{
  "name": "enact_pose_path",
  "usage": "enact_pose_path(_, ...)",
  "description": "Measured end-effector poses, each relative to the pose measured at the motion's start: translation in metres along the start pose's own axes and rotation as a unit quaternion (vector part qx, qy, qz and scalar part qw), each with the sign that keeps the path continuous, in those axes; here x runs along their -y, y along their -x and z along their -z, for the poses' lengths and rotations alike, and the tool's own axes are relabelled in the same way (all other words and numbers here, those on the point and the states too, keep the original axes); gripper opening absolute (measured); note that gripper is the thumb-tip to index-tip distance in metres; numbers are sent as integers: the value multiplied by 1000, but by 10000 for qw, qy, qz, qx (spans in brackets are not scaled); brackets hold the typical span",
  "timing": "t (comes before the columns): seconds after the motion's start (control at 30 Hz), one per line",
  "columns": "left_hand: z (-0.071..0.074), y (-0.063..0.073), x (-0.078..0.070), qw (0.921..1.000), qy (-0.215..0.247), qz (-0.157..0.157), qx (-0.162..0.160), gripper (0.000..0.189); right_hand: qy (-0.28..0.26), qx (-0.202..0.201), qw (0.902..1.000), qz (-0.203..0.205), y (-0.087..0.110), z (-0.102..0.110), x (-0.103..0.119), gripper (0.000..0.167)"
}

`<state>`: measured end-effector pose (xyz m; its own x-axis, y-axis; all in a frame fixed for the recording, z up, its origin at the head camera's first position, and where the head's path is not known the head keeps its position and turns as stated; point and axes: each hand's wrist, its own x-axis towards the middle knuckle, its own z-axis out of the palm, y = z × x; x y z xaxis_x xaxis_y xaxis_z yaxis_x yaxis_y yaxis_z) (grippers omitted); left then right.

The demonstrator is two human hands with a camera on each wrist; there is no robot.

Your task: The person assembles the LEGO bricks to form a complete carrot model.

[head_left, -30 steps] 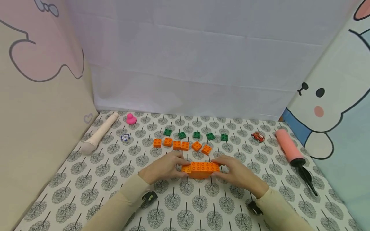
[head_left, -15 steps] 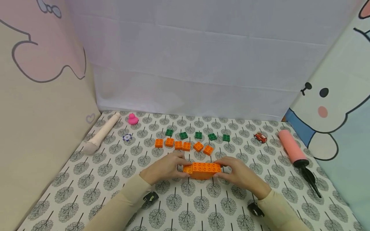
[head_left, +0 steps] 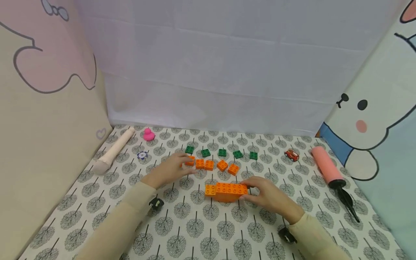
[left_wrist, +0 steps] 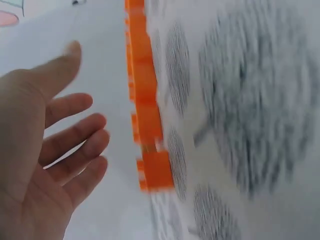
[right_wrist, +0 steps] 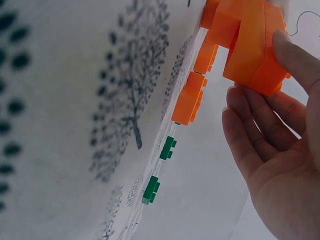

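An orange block built from joined toy bricks [head_left: 226, 195] lies near the middle of the table, its left end lower than the rest. My right hand [head_left: 268, 195] pinches its right end between thumb and fingers; the right wrist view shows the thumb on one face of the block [right_wrist: 250, 45] and fingertips at another. Over the left end of a row of loose orange bricks [head_left: 199, 164] hovers my left hand [head_left: 170, 169], fingers spread and holding nothing. It hides the leftmost brick of that row. In the left wrist view, the orange bricks [left_wrist: 147, 120] stand apart from the fingers.
Behind the orange row sit several green bricks [head_left: 222, 152]. At left are a pale stick-like object [head_left: 113, 150], a pink duck [head_left: 148, 134] and a blue-and-white chip [head_left: 142, 155]. A red toy car [head_left: 291, 155] and a pink-and-black pump [head_left: 328, 169] lie at right.
My left hand has let go of the block's left end and moved left and forward to the loose orange bricks. The right hand keeps its grip in the same place.
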<state>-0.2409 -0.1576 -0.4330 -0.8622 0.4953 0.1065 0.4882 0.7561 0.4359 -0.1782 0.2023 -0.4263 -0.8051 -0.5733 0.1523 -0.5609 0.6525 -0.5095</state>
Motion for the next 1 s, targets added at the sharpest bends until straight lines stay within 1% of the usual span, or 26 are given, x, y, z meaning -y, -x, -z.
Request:
enact_pose_path(0.03, 3, -2, 8, 9999, -73, 109, -57, 54, 11, 21, 10000, -45, 0, 0, 0, 53)
enact_pose_path(0.1, 7, -6, 22, 9993, -117, 351, -24, 59, 38, 60, 9999, -111, 0, 0, 1, 54)
enact_pose_path(0.2, 12, -9, 36, 9974, -156, 681, 189, 67, 72, 100, 9998, -155, -1, -1, 1, 57)
enact_pose_path(0.27, 12, -9, 41, 9958, -147, 844, 325, 69, 99, 96, 9998, -116, -2, -2, 1, 57)
enact_pose_path(0.37, 9, -8, 47, 9953, -76, 887, 380, 68, 126, 72, 9999, -81, -3, -3, 1, 54)
enact_pose_path(0.53, 4, -10, 48, 9965, 37, 781, 310, 57, 170, -2, 9998, -40, -2, -2, 0, 52)
enact_pose_path(0.67, 5, -8, 47, 9969, 36, 733, 269, 52, 180, -2, 9998, -5, -3, -2, 1, 51)
enact_pose_path(0.77, 6, -6, 41, 9968, 113, 745, 261, 53, 173, -2, 9998, -20, -3, -2, 1, 51)
enact_pose_path(0.9, 7, 2, 22, 9967, 273, 724, 252, 53, 174, -30, 9998, -56, -3, -2, 2, 52)
enact_pose_path(1.0, 6, 12, 5, 9984, 150, 521, 175, 51, 186, -42, 9998, -58, -2, -2, 2, 52)
